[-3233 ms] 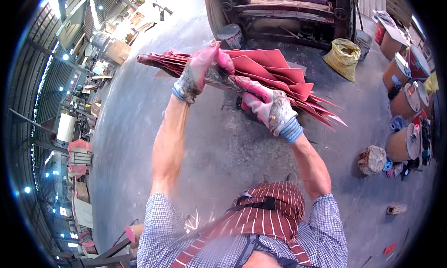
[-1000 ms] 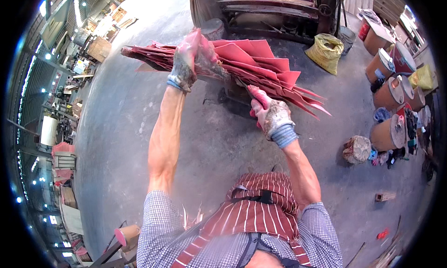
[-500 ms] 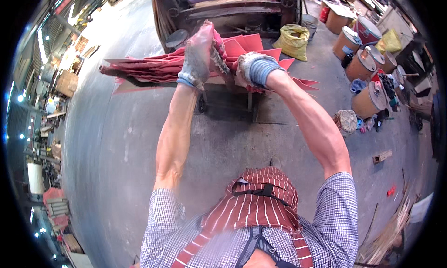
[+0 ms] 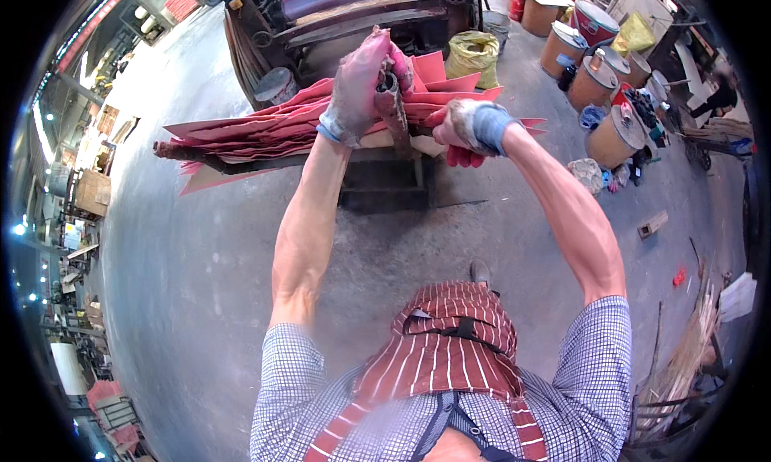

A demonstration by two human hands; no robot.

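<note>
Sheets (image 4: 273,131), red and layered, run left-to-right straight ahead; the left hand (image 4: 360,88), nearer their middle, curls around a grimy bar (image 4: 392,115); the right hand (image 4: 466,129) half-curls, its hold unclear.

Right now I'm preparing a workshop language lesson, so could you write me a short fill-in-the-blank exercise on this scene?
1. The left hand and the right hand both wear stained pink-and-white ____.
2. The dark red cloth apron has thin ____ stripes.
3. Beyond the thin, layered, pinkish-red sheets, the open woven sack is coloured ____.

Missing words: gloves; white; yellow.
</note>
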